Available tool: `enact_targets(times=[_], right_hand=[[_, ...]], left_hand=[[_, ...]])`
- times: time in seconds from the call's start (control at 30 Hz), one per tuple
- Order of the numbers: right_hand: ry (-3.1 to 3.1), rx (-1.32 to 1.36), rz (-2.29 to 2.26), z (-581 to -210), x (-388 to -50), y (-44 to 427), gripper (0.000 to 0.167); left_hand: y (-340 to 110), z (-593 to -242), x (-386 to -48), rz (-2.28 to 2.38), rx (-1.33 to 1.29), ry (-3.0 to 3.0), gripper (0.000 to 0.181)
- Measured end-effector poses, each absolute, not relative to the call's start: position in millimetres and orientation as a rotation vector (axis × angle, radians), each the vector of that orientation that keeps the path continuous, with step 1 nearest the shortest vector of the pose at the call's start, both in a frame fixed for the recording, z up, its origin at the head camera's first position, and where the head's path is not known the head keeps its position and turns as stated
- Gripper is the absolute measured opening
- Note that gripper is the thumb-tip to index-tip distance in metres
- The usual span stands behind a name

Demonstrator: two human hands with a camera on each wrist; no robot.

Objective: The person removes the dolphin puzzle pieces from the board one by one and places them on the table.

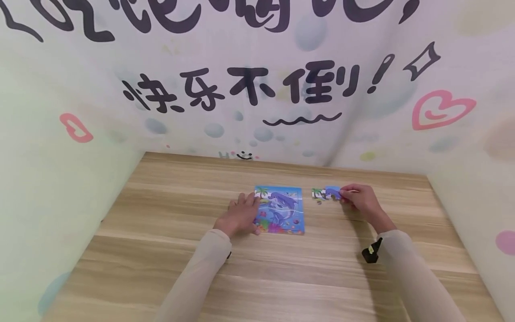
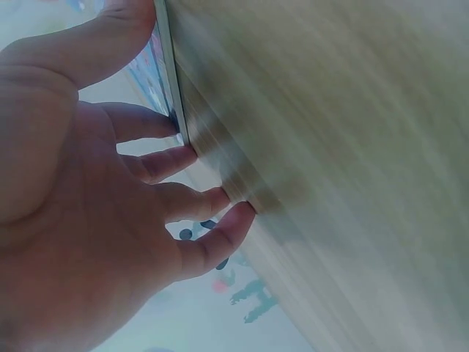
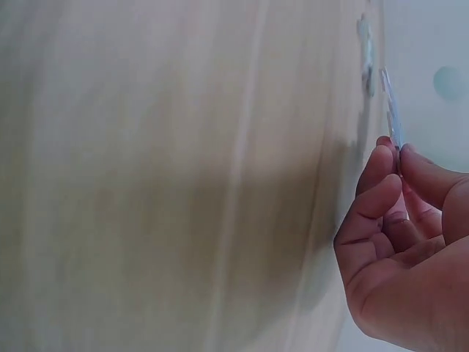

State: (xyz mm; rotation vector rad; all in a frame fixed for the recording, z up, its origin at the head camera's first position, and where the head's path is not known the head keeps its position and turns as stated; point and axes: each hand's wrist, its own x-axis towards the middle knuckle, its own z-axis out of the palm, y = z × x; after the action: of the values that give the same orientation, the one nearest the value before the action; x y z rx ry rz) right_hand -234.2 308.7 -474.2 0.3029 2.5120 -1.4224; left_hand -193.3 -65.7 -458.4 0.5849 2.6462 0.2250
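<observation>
A square dolphin picture puzzle (image 1: 281, 208) in blue lies flat on the wooden table. My left hand (image 1: 240, 212) rests at its left side with fingers spread. In the left wrist view, the thumb and index finger touch the puzzle board's edge (image 2: 174, 88), and the other fingertips reach the tabletop. To the right of the puzzle, my right hand (image 1: 362, 199) pinches a blue puzzle piece (image 1: 332, 192) with a dolphin's head on it between thumb and fingers. The right wrist view shows this thin piece edge-on, raised off the table.
Just left of the held piece lies a puzzle piece with a palm tree (image 1: 318, 193). The wood-grain table (image 1: 265, 277) meets a printed white wall (image 1: 193, 129) at the back, with side walls left and right.
</observation>
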Motion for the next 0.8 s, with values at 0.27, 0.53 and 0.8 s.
enact_targets(times=[0.27, 0.53, 0.8], right_hand=[[2.518, 0.327, -1.398, -478, -231, 323, 0.037], [2.648, 0.271, -1.249, -482, -232, 324, 0.032], [2.818, 0.172, -1.044, -484, -232, 316, 0.023]], left_hand=[[-66, -462, -195, 0.192, 0.597, 2.651, 0.101], [-66, -460, -194, 0.184, 0.598, 2.656, 0.1], [-66, -460, -194, 0.198, 0.581, 2.649, 0.1]])
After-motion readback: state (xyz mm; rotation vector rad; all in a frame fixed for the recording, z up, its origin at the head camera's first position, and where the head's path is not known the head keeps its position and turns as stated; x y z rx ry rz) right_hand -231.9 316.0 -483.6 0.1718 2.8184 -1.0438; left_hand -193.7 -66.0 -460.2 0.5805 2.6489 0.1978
